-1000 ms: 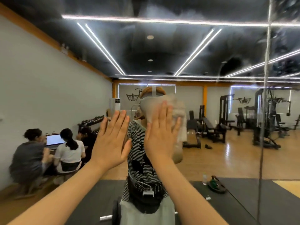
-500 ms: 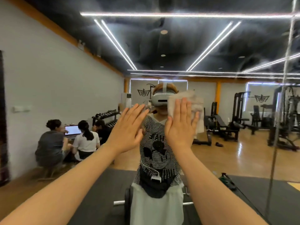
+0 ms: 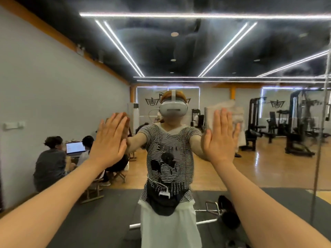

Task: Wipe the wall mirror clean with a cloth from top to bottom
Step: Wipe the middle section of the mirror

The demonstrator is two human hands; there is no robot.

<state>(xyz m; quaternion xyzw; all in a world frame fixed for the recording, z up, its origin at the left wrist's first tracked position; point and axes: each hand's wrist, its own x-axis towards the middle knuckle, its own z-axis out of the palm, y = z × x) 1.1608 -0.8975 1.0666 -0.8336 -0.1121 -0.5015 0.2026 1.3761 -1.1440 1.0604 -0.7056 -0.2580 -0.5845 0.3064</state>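
— Right hand [image 3: 219, 138]?
— Fingers [image 3: 223, 120] straight and together, flat against the pale cloth [image 3: 231, 111], pressing it to the wall mirror [image 3: 268, 167], right of frame centre.

— Left hand [image 3: 109, 140]?
— Fingers [image 3: 116, 122] also straight, palm up against the glass, holding nothing, left of centre.

— Further out?
— Reflected in the glass: striped shirt [image 3: 170, 149] at centre, barbell [image 3: 222, 212] on dark matting lower right, laptop [image 3: 76, 147] at left, gym machines [image 3: 295, 126] at right.

support: wall mirror [image 3: 232, 51] filling the frame | on it: cloth [image 3: 231, 111] lying flat, right of centre
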